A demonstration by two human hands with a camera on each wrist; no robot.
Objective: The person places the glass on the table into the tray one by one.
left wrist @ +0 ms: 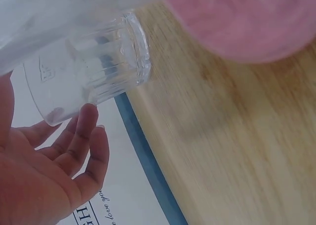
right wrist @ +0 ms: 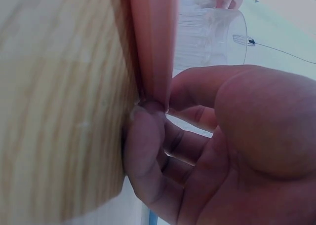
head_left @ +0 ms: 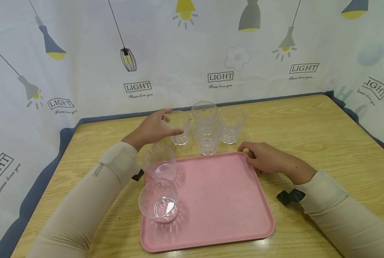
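My left hand (head_left: 154, 127) is around a clear tumbler (head_left: 179, 138) behind the pink tray (head_left: 220, 197), the thumb in front and fingers at the far side. In the left wrist view the fingers bend beside this tumbler (left wrist: 103, 62), with fingertips at its wall; how firmly they press is unclear. My right hand (head_left: 266, 157) pinches the tray's far right corner. In the right wrist view, thumb and fingers (right wrist: 143, 136) close on the tray's rim (right wrist: 155, 42). Two clear tumblers, one nearer (head_left: 159, 204) and one farther (head_left: 159, 157), stand upright on the tray's left side.
Three more clear tumblers stand close together behind the tray: one at the back (head_left: 204, 111), one in front (head_left: 208, 145) and one to the right (head_left: 231, 129). The wooden table (head_left: 307, 132) meets a hanging lamp-print cloth (head_left: 179, 57) at its back and sides.
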